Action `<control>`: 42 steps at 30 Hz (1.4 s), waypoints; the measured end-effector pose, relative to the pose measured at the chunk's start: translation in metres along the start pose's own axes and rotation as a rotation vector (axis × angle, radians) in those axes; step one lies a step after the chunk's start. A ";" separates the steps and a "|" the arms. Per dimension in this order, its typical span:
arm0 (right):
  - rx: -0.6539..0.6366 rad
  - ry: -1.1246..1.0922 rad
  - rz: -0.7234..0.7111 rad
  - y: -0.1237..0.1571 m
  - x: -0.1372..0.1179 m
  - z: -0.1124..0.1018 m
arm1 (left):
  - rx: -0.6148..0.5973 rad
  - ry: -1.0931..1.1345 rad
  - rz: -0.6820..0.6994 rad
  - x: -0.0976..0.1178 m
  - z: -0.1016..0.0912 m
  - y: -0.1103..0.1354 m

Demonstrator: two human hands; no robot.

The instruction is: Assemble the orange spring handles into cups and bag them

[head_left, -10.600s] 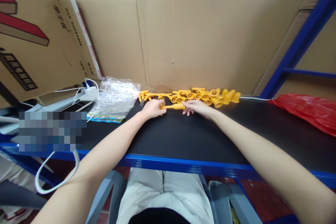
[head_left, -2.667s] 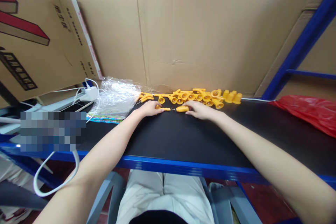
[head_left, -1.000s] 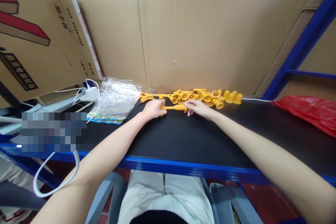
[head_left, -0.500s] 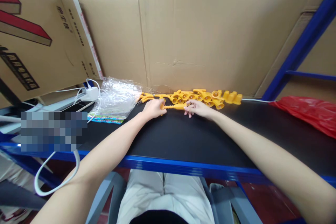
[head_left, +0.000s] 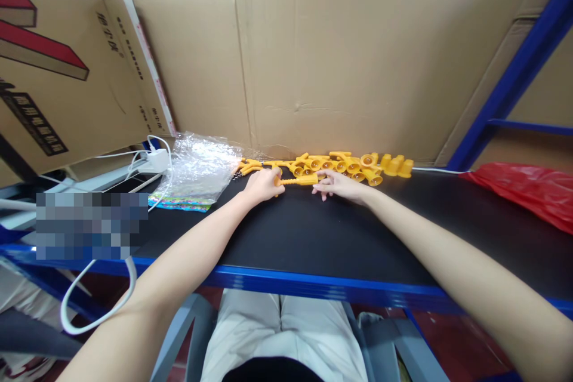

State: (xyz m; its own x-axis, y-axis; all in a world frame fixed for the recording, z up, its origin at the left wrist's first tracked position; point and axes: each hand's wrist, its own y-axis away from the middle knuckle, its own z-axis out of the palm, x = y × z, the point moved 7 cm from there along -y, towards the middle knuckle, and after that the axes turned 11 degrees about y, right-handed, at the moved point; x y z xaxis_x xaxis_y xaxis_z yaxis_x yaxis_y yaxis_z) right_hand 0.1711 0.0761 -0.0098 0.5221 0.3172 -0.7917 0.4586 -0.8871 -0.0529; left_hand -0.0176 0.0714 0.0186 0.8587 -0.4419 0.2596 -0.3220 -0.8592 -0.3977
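Note:
A yellow plastic piece with a thin ribbed stem and a thicker right end (head_left: 306, 180) lies level between my two hands, over the black tabletop. Its left end is wrapped in the fingers of my left hand (head_left: 262, 186), which is closed and hides that part. My right hand (head_left: 338, 185) is closed at the thicker end, thumb and index finger against it, the other fingers curled below. Just behind my hands lies a pile of yellow funnel-shaped pieces (head_left: 353, 165), several with open mouths facing me. Thin yellow branching pieces (head_left: 251, 167) lie left of the pile.
A clear plastic bag (head_left: 197, 167) lies left of my hands, near a white charger (head_left: 157, 160) with cables. Tall cardboard (head_left: 313, 65) stands behind the black tabletop (head_left: 304, 239). A red plastic bag (head_left: 523, 191) sits at the right, by a blue metal post (head_left: 505, 77).
Both hands keep their hold on the yellow plastic piece in nearly the same place. Only tiny shifts of the fingers and the view show.

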 end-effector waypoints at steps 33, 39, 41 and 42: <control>0.044 0.001 0.028 -0.003 0.005 -0.003 | -0.005 -0.007 0.005 0.005 -0.003 0.002; 0.001 -0.037 -0.005 -0.001 0.004 -0.002 | -0.008 -0.006 0.021 0.005 -0.003 0.002; 0.000 -0.037 -0.004 -0.001 0.005 -0.002 | -0.006 -0.004 0.026 0.005 -0.003 0.002; 0.002 -0.037 -0.007 -0.001 0.006 -0.002 | -0.007 -0.002 0.028 0.005 -0.003 0.002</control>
State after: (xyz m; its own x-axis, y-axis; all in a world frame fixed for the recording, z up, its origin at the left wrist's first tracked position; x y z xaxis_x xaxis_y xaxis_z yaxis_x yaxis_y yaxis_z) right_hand 0.1753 0.0797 -0.0127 0.4920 0.3108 -0.8132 0.4611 -0.8854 -0.0595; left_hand -0.0151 0.0669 0.0218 0.8504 -0.4649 0.2464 -0.3483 -0.8483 -0.3988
